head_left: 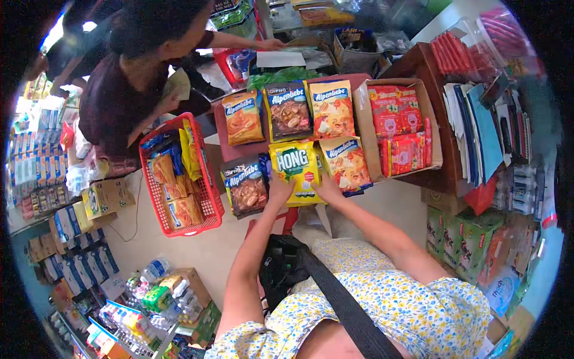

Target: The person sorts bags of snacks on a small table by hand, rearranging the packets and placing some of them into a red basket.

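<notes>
"What sort of place is this?"
"A shop: bags of sweets (pixel 333 109) lie in rows beyond the fingers (pixel 280 188), a carton (pixel 437 146) of red packets (pixel 397 113) sits to their right, and goods (pixel 39 161) are stacked far left."

L arm (pixel 248 263) reaches fwd, slightly bent at elbow, angling a bit inward; R arm (pixel 382 233) comes in diagonally from the R side, forearm bare like the L. L hand (pixel 280 190) & R hand (pixel 326 188) sit side by side, near but apart, approx. level, both gripping w/ thumbs (pixel 290 186) turned twd. each other; finger curl mostly hidden.
</notes>
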`<state>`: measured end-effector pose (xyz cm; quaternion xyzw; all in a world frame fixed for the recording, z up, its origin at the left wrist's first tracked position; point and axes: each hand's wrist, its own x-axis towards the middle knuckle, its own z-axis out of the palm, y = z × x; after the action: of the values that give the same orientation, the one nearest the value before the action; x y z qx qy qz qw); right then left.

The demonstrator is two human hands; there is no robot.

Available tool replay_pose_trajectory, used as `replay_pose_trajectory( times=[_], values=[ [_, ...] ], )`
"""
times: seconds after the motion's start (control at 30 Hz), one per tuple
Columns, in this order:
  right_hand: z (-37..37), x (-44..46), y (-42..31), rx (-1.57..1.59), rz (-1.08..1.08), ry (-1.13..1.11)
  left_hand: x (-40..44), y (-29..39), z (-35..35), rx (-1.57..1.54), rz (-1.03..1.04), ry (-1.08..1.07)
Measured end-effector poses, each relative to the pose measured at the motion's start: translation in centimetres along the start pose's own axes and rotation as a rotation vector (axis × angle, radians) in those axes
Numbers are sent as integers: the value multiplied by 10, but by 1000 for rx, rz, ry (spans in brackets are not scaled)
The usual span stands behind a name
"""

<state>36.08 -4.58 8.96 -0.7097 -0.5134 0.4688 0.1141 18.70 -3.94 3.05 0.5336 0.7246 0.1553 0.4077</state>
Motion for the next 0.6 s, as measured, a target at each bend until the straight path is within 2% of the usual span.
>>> replay_pose_trajectory(
  times=[0.07, 0.13, 0.2, 0.23, 0.3, 0.37, 0.4, 0.43, 0.47, 0.5, 0.6],
  values=[
    [20, 10, 29, 156, 15, -63, 4, 4, 9, 45, -53, 44],
    [21, 10, 30, 171, 26, -12, 0, 15, 5, 67, -201, 64],
    [16, 14, 32, 227, 17, -82, 13, -21, 31, -25, -163, 142],
    [24, 21, 43, 272, 9, -68, 19, -39, 40, -284, -198, 14],
    [28, 24, 52, 339, 10, -104, 19, -39, 37, -540, -229, -119],
    [24, 24, 53, 403, 7, -141, 4, 1, 7, -897, -492, -451],
    [15, 21, 47, 703, 166, -267, -1, 21, -8, -863, -657, -477],
    [5, 16, 37, 999, 329, -395, -3, 26, -15, -861, -657, -474],
    [-6, 11, 21, 1084, 393, -464, -6, 26, -21, -1017, -657, -533],
    [-14, 5, 10, 1041, 412, -482, -9, 23, -25, -1177, -652, -592],
    [-16, -8, -8, 993, 382, -529, -22, 24, -47, -1150, -465, -582]
  ],
)
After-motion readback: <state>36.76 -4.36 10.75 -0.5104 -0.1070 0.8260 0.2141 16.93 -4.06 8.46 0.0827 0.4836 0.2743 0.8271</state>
